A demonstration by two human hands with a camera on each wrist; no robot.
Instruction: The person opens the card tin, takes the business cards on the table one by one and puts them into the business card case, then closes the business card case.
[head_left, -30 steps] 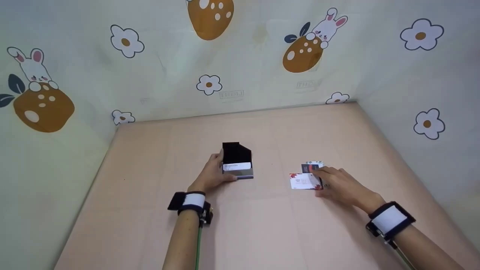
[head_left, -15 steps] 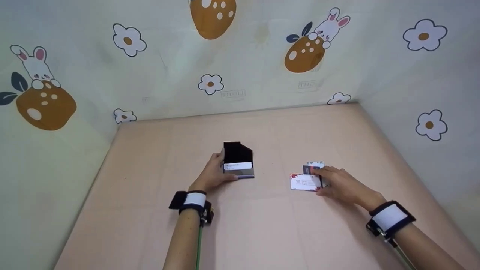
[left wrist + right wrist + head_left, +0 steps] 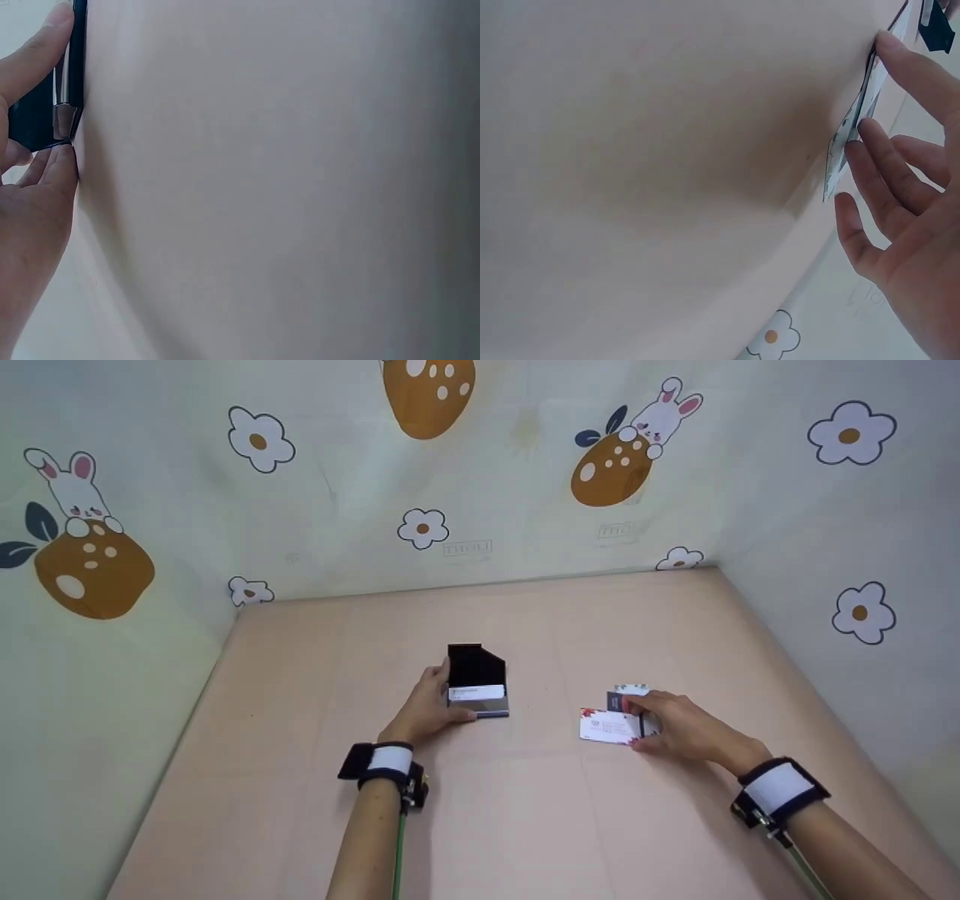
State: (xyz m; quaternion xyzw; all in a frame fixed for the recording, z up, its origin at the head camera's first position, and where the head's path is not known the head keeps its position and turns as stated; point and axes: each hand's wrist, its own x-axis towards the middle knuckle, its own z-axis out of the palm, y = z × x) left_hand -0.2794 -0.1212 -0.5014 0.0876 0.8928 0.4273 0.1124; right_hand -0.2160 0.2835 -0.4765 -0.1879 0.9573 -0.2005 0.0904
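Note:
My left hand (image 3: 426, 706) grips a card case (image 3: 477, 669) by its left side, the thumb along the near edge. Its black lid is folded back, and a white card (image 3: 477, 691) shows inside above a silvery strip. To the right, my right hand (image 3: 686, 729) pinches several business cards: a white one with red leaf corners (image 3: 606, 726), a dark one (image 3: 615, 702) and a pale patterned one (image 3: 631, 688). In the right wrist view, thumb and fingertips touch the fanned cards (image 3: 843, 144) from the edges. The fingers hide part of them.
A pink-beige table (image 3: 525, 810) lies under both hands. Pale walls (image 3: 525, 472) printed with flowers and rabbits stand along its back and sides. Wrist straps (image 3: 780, 796) with cables are worn on both arms.
My right thumb and fingers have shifted slightly on the business cards, and the red-leafed card has turned a little. The left hand keeps its hold on the card case. The view drifts slightly.

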